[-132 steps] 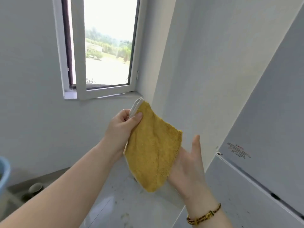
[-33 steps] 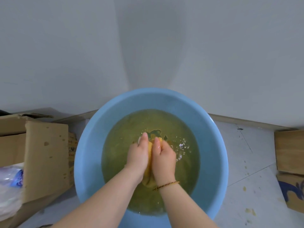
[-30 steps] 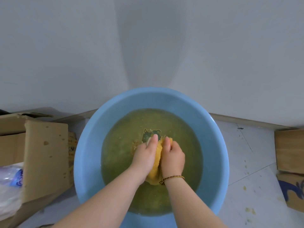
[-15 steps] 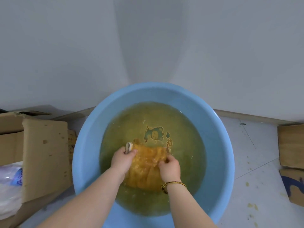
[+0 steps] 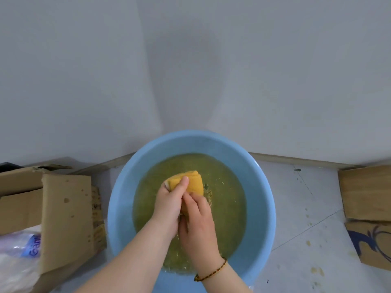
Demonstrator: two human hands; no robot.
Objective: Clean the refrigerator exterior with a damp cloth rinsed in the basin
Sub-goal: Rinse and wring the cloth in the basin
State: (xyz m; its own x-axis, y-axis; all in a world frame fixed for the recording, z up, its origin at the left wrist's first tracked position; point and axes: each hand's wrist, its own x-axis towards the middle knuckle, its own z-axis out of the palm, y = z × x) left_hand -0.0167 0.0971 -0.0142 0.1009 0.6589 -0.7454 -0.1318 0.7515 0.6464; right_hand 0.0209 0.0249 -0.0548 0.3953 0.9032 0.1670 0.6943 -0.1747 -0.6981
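A round blue basin (image 5: 262, 199) stands on the floor by the wall, filled with yellowish-green water. Over its middle, both hands squeeze a bunched wet yellow cloth (image 5: 193, 182). My left hand (image 5: 169, 205) grips the cloth's upper part, with its thumb across the top. My right hand (image 5: 197, 225), with a braided bracelet at the wrist, grips the lower part, which is mostly hidden between the two hands. The refrigerator is out of view.
An open cardboard box (image 5: 53, 210) with a plastic bag (image 5: 19, 254) inside sits left of the basin. More cardboard boxes (image 5: 366, 193) stand at the right. A grey wall rises directly behind the basin. The tiled floor (image 5: 304, 210) shows yellowish spots.
Half a second ago the cloth lay spread in the water between my parted hands. Now my hands have come together and lifted it, bunched, above the water.
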